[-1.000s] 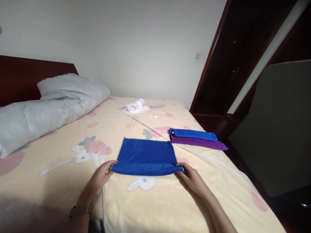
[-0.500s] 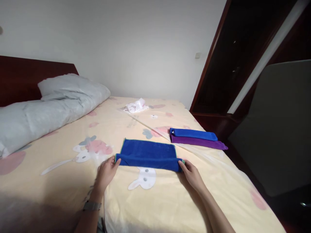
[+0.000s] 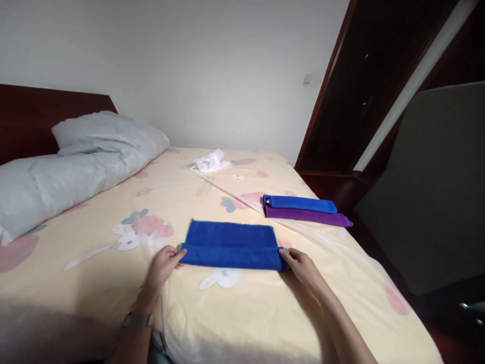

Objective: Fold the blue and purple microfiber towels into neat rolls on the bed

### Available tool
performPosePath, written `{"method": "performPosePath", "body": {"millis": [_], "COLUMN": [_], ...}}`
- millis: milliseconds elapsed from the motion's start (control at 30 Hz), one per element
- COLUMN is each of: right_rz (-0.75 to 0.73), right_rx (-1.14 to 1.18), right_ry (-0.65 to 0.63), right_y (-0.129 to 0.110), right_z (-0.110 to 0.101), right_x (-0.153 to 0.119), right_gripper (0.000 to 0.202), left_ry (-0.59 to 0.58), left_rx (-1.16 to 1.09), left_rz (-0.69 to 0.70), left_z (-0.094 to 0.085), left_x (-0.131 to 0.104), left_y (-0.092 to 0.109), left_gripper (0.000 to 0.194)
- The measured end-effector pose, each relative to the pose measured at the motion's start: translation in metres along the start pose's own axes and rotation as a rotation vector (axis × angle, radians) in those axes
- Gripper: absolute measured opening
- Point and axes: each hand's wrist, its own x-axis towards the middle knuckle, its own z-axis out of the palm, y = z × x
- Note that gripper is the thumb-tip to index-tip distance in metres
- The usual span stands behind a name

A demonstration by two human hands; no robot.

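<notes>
A blue towel (image 3: pixel 232 245) with green edging lies on the bed, its near part folded over into a flat band. My left hand (image 3: pixel 164 265) pinches the band's left end between thumb and fingers. At the right end, my right hand (image 3: pixel 301 265) grips the other corner the same way. Beyond and to the right lie a folded blue towel (image 3: pixel 301 203) and a folded purple towel (image 3: pixel 308 216), side by side and touching. The underside of the held band is hidden.
The bed (image 3: pixel 242 323) has a cream sheet with rabbit and strawberry prints. A grey quilt (image 3: pixel 83 162) is heaped at the left, by the dark headboard (image 3: pixel 49 108). A crumpled white plastic bag (image 3: pixel 209 162) lies near the wall. The bed's right edge drops to a dark floor.
The folded band of the blue towel looks wider and sits slightly closer to me. Both hands keep their hold at its ends. The view has shifted a little.
</notes>
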Motion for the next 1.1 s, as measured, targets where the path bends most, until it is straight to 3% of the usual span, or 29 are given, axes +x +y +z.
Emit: {"method": "performPosePath", "body": {"millis": [233, 433, 567, 667, 767, 900, 1100], "right_rz": [-0.033, -0.096, -0.290, -0.396, -0.377, -0.283, -0.147], "right_rx": [0.162, -0.092, -0.355, -0.377, -0.347, -0.193, -0.064], "right_ry": [0.078, -0.046, -0.109, -0.299, -0.358, -0.279, -0.083], "right_y": [0.010, 0.006, -0.004, -0.004, 0.002, 0.008, 0.007], "right_z": [0.013, -0.004, -0.023, -0.031, -0.031, -0.024, -0.010], "right_x": [0.003, -0.006, -0.019, -0.024, -0.022, -0.017, -0.006], "right_gripper": [0.034, 0.016, 0.020, 0.043, 0.051, 0.033, 0.039], "left_ry": [0.061, 0.057, -0.165, -0.340, -0.379, -0.341, -0.227], "left_rx": [0.072, 0.212, 0.292, 0.383, 0.404, 0.347, 0.188], "left_rz": [0.060, 0.158, 0.344, 0.566, 0.655, 0.536, 0.271], "left_z": [0.006, -0.020, -0.038, -0.041, -0.038, -0.034, -0.023], "left_x": [0.005, -0.008, -0.017, -0.018, -0.015, -0.012, -0.005], "left_y": [-0.008, -0.006, -0.007, -0.013, -0.019, -0.019, -0.016], "left_gripper": [0.027, 0.019, 0.014, 0.037, 0.047, 0.030, 0.038]}}
